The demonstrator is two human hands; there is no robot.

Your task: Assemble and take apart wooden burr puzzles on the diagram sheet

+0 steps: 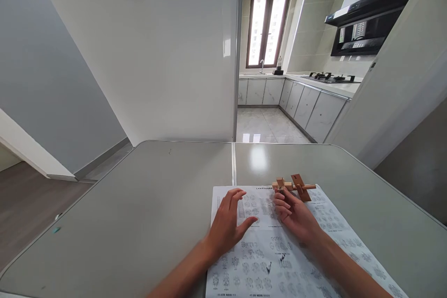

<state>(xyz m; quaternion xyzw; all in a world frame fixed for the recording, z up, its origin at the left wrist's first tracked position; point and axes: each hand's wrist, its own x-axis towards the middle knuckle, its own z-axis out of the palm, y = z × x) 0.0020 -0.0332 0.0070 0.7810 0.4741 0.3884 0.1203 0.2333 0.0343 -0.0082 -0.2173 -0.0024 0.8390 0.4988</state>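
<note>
My right hand (296, 216) is closed, with thumb and fingertips on a small wooden assembly (287, 185) at the far edge of the printed sheet. This assembly has pale wooden blocks, a rod and a flat reddish-brown wooden plate (299, 185) with a dark mark like a 2. The fingers partly cover its near side. My left hand (226, 226) hovers over the left part of the sheet, fingers and thumb apart, holding nothing. Rows of small line drawings cover the large white instruction sheet (261, 233) beneath both hands.
The grey-green table (157, 209) has a pale seam (233, 163) down its middle. A small teal bit (56, 229) lies near its left edge. Beyond the far edge stand a white wall (174, 65) and a doorway to a kitchen with cabinets (323, 111).
</note>
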